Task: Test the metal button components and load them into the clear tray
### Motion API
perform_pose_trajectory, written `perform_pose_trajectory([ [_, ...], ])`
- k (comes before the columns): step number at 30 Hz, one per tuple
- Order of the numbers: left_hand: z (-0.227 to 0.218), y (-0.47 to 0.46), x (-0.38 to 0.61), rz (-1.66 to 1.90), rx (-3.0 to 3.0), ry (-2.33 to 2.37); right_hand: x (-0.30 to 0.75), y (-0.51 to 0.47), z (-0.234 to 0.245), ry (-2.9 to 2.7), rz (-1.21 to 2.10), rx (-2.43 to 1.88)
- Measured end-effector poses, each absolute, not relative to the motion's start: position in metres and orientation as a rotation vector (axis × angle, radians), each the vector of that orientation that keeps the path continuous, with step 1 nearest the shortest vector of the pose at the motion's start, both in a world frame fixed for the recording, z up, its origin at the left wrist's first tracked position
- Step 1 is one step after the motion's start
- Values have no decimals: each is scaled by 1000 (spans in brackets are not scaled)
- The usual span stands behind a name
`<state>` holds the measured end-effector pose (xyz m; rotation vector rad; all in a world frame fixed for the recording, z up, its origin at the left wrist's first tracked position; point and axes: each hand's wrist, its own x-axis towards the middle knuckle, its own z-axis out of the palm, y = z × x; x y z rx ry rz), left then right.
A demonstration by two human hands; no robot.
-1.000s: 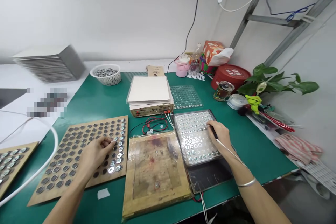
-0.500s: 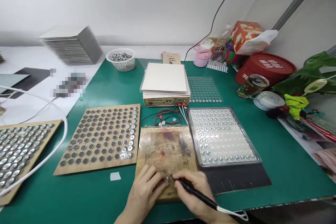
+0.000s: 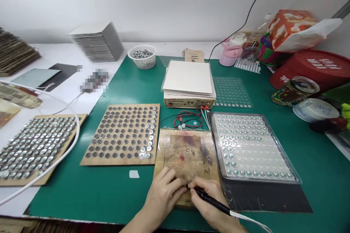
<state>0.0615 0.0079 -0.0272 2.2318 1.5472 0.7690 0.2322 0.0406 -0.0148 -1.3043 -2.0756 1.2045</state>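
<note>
Wood, yellowed and blotched with red and dark stains, formed the flat block [image 3: 175, 153] beneath both hands, its far edge wrapped in shiny clear film. The right hand [image 3: 208, 192] pinched a slim black probe [image 3: 212, 201], smooth and pen-like, with white leads [image 3: 248, 217] trailing from its rear; its tip was low over the block's near half, just beside the left fingertips. The left hand [image 3: 164, 191] had its fingers bent and drawn close together there; whether they gripped anything, I could not tell.

To the right, a clear moulded tray [image 3: 262, 156] of round pockets, partly filled with shiny discs [image 3: 243, 138], overlapped a scratched black sheet [image 3: 268, 196]. To the left, a thin brown board [image 3: 109, 162] carried rows of discs, most dark-faced, some silvery.

Smooth green matting [image 3: 95, 193] covered the table. Farther back stood a perforated white basket [image 3: 146, 64] heaped with metal pieces [image 3: 142, 54], and a boxy instrument [image 3: 188, 102] under stacked white sheets [image 3: 188, 76], before a plain pale wall [image 3: 175, 7].
</note>
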Motion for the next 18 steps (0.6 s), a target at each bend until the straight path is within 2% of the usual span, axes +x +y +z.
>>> perform_pose_trajectory([
  [5,-18,20,49,703,2271,1522,239,40,-20,-2067,1047,-1092],
  [7,-10,38,24,690,2293,1587,239,38,-25,-2079,827,-882],
  [11,-2,86,-41,619,2212,2077,228,26,-37,-2254,342,-682],
  [13,-6,105,-63,556,2164,2210,223,21,-38,-2307,323,-733],
  [18,-17,112,-75,495,2136,2200,260,51,-14,-2156,420,-1008],
])
